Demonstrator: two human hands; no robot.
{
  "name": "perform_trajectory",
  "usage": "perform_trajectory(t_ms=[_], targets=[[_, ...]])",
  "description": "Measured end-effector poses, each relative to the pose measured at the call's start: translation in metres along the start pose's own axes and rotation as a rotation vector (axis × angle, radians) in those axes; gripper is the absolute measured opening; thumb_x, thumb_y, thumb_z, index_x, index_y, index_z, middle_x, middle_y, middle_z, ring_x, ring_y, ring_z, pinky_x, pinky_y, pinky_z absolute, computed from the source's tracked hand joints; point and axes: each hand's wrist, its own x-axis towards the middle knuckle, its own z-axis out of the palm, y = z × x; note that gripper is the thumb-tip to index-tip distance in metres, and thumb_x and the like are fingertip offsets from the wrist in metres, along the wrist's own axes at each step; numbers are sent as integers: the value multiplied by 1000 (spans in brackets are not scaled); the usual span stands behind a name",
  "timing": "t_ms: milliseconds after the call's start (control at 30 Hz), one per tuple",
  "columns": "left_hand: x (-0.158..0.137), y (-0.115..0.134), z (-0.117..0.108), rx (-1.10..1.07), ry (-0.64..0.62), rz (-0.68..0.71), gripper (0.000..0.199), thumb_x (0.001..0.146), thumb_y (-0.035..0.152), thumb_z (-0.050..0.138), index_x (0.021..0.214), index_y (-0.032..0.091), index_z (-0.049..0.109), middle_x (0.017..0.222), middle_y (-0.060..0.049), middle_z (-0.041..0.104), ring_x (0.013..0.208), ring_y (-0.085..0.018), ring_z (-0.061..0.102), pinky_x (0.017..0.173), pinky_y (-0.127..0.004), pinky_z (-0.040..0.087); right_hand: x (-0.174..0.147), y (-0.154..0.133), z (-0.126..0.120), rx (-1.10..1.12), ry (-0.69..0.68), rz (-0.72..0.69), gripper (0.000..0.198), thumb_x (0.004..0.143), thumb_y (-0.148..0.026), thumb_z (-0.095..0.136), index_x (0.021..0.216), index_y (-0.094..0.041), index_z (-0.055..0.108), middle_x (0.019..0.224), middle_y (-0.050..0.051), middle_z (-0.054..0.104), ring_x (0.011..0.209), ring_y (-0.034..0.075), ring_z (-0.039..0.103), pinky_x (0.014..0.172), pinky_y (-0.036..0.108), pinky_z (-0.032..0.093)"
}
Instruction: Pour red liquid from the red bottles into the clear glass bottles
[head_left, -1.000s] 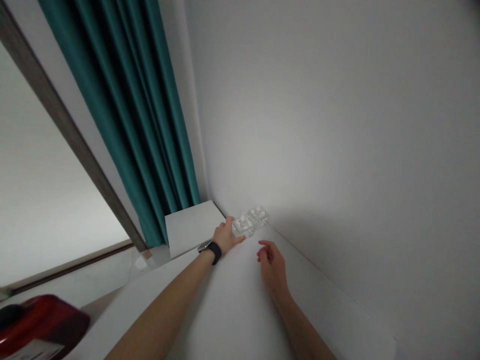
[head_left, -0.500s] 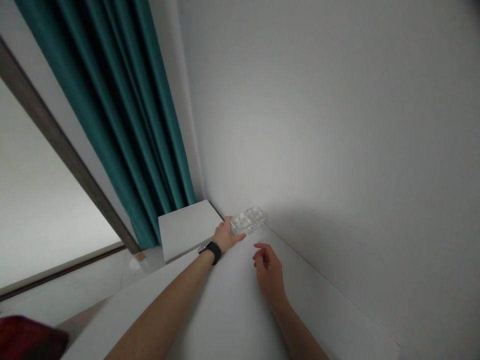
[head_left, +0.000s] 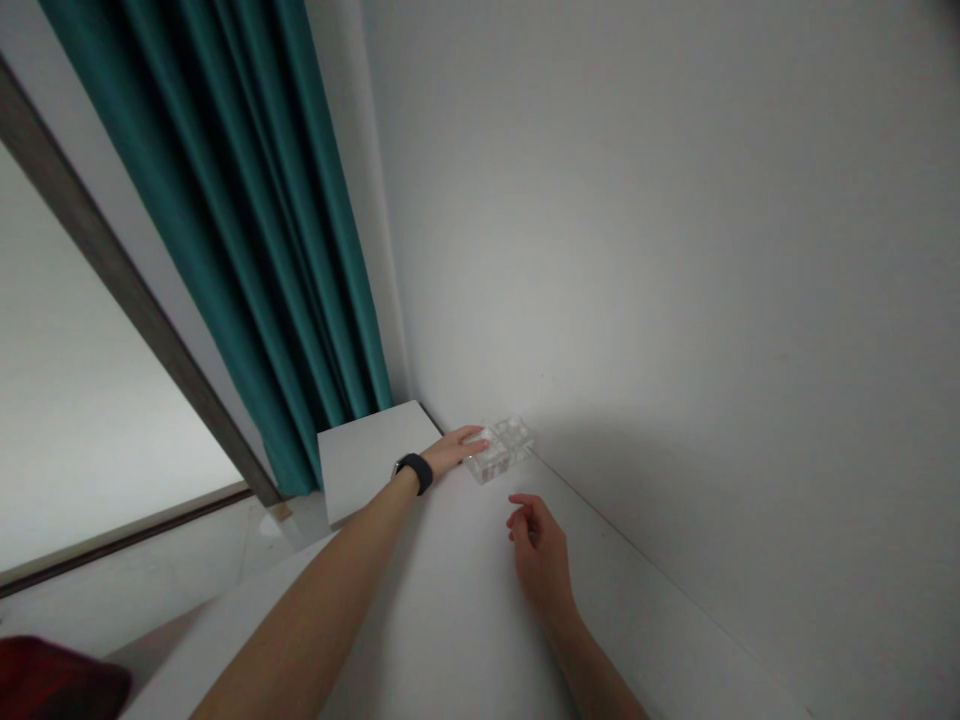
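Note:
A clear plastic box with compartments (head_left: pixel 514 435) sits on the white tabletop, close to the wall. My left hand (head_left: pixel 454 450), with a dark watch on the wrist, reaches over the nearer left compartment. Its fingers are stretched out and apart, with the tips at the pale contents, which are too small to name. Lower and to the right, my right hand (head_left: pixel 541 550) hovers over the table, apart from the box. Its index finger points out while the others curl loosely, and nothing shows between them.
The white table (head_left: pixel 442 620) runs along a plain wall (head_left: pixel 637 250). A white board-like surface (head_left: pixel 375 450) is left of the box, below a green curtain (head_left: pixel 285 250). A dark red object (head_left: pixel 60 680) is at the lower left.
My left hand has let go of the box's left side and moved over its left compartment. The box sits nearly as before; my right hand has hardly moved.

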Motion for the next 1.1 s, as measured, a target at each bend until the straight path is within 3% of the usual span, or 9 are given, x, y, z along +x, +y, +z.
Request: perform_trajectory(t_ms=[200,500,667,800,1000,1100], targets=[[4,-4,2,-43,-53,33,58,75,56,72,117,17,67,118,-10,72,110,-30,65,98,-40,49,-2,-1,1,-23,-28,-14,27,80,-32,47,94,-18,65,65,0,59,58,17,56,56,26,44],[2,-1,6,16,-46,90,55,82,54,65,118,12,66,117,-10,72,109,-30,65,97,-38,49,-1,-4,1,-41,-46,-30,26,80,-30,47,95,-18,66,65,-1,58,57,16,54,55,25,42],[-2,-5,0,140,97,103,61,76,46,74,125,14,58,124,-16,66,115,-30,61,98,-41,49,-1,-1,1,-35,-36,-36,26,80,-31,48,93,-17,66,63,-1,57,54,15,52,52,24,41],[-23,-2,-7,264,224,157,68,73,39,77,131,15,51,120,-15,61,110,-29,59,95,-45,48,-2,-2,1,-33,-37,-40,27,80,-32,47,92,-17,67,62,-1,57,53,15,52,51,24,40],[-54,9,2,426,303,327,39,68,30,82,102,21,65,108,-6,60,109,-28,53,102,-46,42,-1,-1,0,-30,-38,-46,28,80,-32,47,92,-17,66,62,-1,57,53,15,52,52,25,40],[-59,7,11,459,333,359,36,71,24,79,103,21,64,107,-6,59,106,-26,56,99,-43,45,0,1,1,-30,-37,-53,28,80,-32,46,92,-17,66,61,-1,57,53,15,52,52,24,40]])
